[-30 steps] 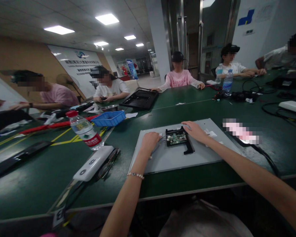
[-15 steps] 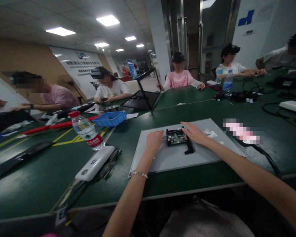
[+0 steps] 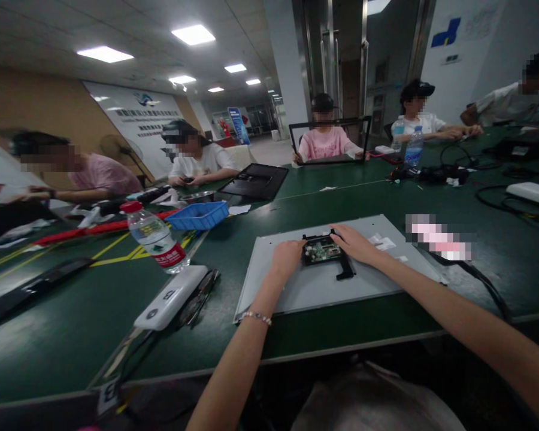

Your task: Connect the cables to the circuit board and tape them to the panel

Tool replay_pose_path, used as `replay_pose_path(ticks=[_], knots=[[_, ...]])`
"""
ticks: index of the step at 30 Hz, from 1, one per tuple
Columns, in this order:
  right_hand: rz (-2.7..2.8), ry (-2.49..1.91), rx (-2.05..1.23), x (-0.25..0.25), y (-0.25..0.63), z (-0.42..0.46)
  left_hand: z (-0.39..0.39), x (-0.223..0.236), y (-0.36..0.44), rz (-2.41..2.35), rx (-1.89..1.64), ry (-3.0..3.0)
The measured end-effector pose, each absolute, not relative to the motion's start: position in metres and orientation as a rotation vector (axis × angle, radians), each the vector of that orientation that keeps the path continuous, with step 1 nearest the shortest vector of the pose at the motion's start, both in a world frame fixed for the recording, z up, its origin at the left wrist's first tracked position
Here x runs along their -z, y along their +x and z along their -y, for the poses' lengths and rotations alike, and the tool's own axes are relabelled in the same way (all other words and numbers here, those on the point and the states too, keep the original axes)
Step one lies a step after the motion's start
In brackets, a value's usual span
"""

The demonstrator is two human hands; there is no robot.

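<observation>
A green circuit board [image 3: 322, 251] in a black plastic bracket [image 3: 345, 267] lies on a flat silver-grey panel [image 3: 269, 293]. My left hand [image 3: 288, 256] is closed, its fingertips at the left edge of the bracket; the exact grip is partly hidden by the hand. At the upper right corner of the bracket is my right hand [image 3: 353, 244], with the thumb against the frame and the fingers reaching along its far side. Clear plastic scraps [image 3: 383, 242] lie on the panel beyond my right hand.
Left of the panel stand a water bottle [image 3: 157, 239], a white power bank [image 3: 173, 296], folded glasses [image 3: 200, 299] and a blue tray [image 3: 197, 216]. A phone [image 3: 438, 239] with a cable lies right. Across the table, a person holds a black frame [image 3: 367, 140] near a dark flat cover [image 3: 257, 181].
My left hand has moved slightly right, onto the bracket's edge. My right hand stays nearly in place. The person opposite has swung the black frame upright in front of them, away from the dark cover.
</observation>
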State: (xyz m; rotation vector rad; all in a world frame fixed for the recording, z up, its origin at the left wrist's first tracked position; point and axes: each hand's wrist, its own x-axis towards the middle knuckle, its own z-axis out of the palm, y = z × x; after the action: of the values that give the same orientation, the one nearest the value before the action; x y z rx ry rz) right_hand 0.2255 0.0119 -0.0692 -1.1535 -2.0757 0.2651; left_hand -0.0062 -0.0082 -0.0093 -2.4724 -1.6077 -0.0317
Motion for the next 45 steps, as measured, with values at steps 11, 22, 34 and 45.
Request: replay_pose_path(ticks=[11,22,34,45], knots=[[2.073,-1.185,-0.293,0.066,0.226,-0.009,0.019,0.016,-0.012,1.437,0.320,-2.712],[2.075,-1.194,-0.280,0.063,0.226,-0.007,0.016,0.028,-0.015,1.521,0.358,-2.660],[2.030,-1.249,-0.208,0.048,0.236,-0.006,0.018,0.025,-0.016,1.564,0.332,-2.668],[2.036,-1.706,-0.296,0.028,0.309,-0.021,0.022,0.021,-0.015,1.552,0.298,-2.674]])
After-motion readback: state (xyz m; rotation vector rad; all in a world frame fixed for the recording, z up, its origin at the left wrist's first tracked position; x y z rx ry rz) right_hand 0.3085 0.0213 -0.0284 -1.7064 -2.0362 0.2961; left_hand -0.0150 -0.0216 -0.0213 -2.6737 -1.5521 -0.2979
